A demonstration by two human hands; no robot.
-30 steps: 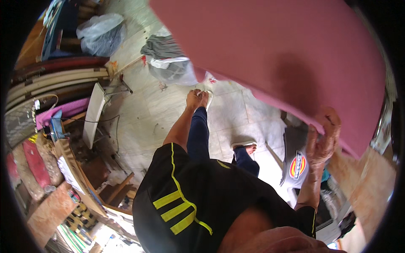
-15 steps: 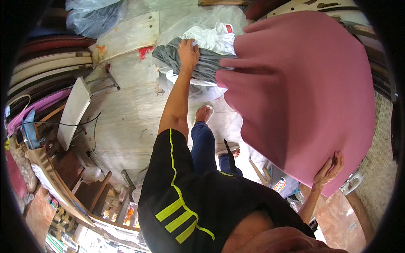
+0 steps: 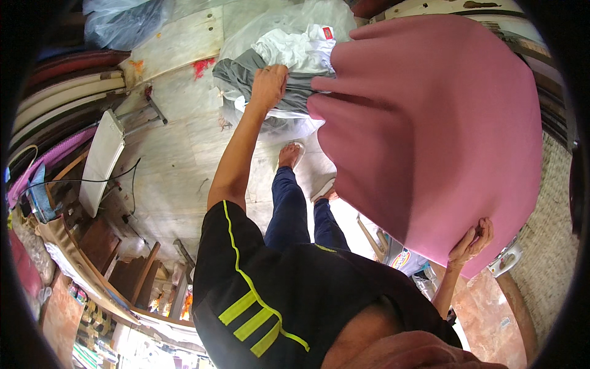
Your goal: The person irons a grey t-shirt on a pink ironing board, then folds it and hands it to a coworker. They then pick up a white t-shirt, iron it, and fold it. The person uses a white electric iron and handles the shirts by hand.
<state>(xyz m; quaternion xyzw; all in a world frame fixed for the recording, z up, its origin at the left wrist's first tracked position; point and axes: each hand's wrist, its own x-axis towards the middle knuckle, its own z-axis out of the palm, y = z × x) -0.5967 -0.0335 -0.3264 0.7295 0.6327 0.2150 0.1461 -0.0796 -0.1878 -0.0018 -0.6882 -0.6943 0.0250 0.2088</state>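
Ideally: keep the pink sheet [image 3: 430, 129] lifted high and clear of the heap, steady its lower edge, and draw the grey cloth [image 3: 270, 92] out slowly so the plastic bag [image 3: 289, 24] under it does not drag along. Better to take a full handful than a corner.

Largest first: pink sheet, filling the upper right, draped down to the right hand [image 3: 472, 241]. Then the heap of grey and white cloth on plastic, lying on the floor ahead of the feet. Left hand [image 3: 268, 86] stretched out, fingers curled closed on the grey cloth. Right hand raised, fingers bent round the sheet's lower edge, gripping it.
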